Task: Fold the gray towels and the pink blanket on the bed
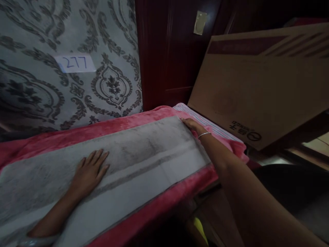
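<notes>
A long grey-and-white striped mat [144, 171] lies spread out over a red plush blanket [159, 212]. My left hand [88, 173] rests palm down on its grey part, fingers spread, holding nothing. At the mat's far right corner is my right hand [192, 125], a thin bracelet on its wrist. Its fingers stretch out flat along the edge there, and its thumb is hidden. Under the blanket's right end a pale striped cloth [213, 120] shows.
Patterned grey wallpaper [110, 82] with a paper label [77, 63] reading 277 rises behind the blanket. A large cardboard box [257, 85] leans at the right, by a dark red wooden panel [167, 51]. Something yellow [200, 230] shows below the blanket's front edge.
</notes>
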{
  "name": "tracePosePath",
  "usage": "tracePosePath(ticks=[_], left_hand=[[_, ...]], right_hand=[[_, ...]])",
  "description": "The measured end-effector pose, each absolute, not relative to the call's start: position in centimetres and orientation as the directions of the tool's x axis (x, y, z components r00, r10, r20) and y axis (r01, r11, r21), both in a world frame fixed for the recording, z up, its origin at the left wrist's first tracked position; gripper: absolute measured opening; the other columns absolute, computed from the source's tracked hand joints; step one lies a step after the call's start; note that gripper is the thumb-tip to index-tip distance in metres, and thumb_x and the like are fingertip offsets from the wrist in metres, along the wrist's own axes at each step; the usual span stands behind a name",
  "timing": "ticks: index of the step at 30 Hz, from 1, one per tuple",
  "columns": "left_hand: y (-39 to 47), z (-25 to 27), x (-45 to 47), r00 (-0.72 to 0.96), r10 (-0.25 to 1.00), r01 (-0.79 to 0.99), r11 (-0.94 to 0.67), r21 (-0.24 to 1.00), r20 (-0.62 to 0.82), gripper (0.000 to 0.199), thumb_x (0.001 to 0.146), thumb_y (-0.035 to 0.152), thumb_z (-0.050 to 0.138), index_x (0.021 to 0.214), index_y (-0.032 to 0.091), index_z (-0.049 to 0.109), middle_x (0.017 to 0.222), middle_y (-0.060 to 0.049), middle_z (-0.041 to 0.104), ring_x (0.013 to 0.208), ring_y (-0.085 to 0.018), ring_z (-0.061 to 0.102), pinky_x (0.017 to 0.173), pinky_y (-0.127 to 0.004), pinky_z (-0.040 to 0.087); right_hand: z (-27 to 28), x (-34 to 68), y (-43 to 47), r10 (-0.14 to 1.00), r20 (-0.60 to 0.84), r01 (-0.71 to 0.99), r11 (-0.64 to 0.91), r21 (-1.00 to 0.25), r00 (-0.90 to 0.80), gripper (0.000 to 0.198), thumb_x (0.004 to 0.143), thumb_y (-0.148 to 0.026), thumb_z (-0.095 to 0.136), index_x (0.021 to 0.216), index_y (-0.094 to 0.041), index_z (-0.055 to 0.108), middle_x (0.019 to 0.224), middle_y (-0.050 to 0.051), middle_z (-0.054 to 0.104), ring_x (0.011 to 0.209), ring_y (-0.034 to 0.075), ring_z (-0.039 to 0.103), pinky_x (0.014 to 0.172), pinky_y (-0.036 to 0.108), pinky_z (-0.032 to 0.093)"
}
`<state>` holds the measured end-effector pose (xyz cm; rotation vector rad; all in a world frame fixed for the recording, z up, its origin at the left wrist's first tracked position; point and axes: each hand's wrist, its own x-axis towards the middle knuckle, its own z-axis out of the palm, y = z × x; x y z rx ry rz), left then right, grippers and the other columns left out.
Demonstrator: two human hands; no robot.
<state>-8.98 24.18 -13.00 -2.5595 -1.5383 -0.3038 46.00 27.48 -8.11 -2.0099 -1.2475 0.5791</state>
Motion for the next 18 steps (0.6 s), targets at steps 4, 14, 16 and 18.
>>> tracePosePath(ticks=[4, 14, 16, 18], left_hand=[[23.9, -12.8, -8.7, 0.455, 0.840, 0.879, -0.478, 0.007, 0.295, 0.068, 0.093, 0.051, 0.027, 0.142, 0.018, 0.060, 0.152, -0.015, 0.054, 0.146, -0.036, 0.043, 0.120, -0.057, 0.035], [22.8, -11.7, -7.5, 0.449, 0.844, 0.878, -0.478, 0.031, 0.292, 0.070, 0.095, 0.048, 0.022, 0.139, 0.009, 0.059, 0.149, -0.020, 0.055, 0.145, -0.034, 0.045, 0.121, -0.051, 0.035], [22.9, -11.8, -7.7, 0.445, 0.851, 0.883, -0.468, 0.019, 0.278, 0.070, 0.095, 0.048, 0.021, 0.140, 0.009, 0.058, 0.150, -0.019, 0.055, 0.145, -0.033, 0.045, 0.122, -0.049, 0.034], [23.1, -11.9, -7.9, 0.441, 0.855, 0.887, -0.462, 0.013, 0.271, 0.069, 0.095, 0.048, 0.022, 0.142, 0.011, 0.057, 0.152, -0.018, 0.054, 0.146, -0.032, 0.044, 0.122, -0.049, 0.034]], right_hand=[[-8.5, 46.0, 25.3, 0.899, -0.082, 0.647, -0.371, -0.666, 0.430, 0.026, 0.094, -0.035, 0.062, 0.089, -0.012, 0.072, 0.086, 0.009, 0.074, 0.077, 0.019, 0.063, 0.074, 0.028, 0.050], [-11.3, 44.1, 22.5, 0.867, 0.141, 0.834, -0.396, -0.385, 0.477, 0.036, 0.102, -0.030, 0.047, 0.131, -0.013, 0.061, 0.127, 0.019, 0.068, 0.120, 0.029, 0.061, 0.100, 0.036, 0.045], [-11.3, 43.8, 22.2, 0.862, 0.147, 0.844, -0.417, -0.337, 0.485, 0.037, 0.103, -0.032, 0.046, 0.132, -0.013, 0.060, 0.125, 0.019, 0.068, 0.119, 0.030, 0.062, 0.099, 0.037, 0.046], [-11.0, 43.7, 21.5, 0.863, 0.133, 0.846, -0.429, -0.318, 0.487, 0.037, 0.104, -0.033, 0.045, 0.131, -0.013, 0.060, 0.126, 0.019, 0.068, 0.120, 0.029, 0.062, 0.099, 0.038, 0.046]])
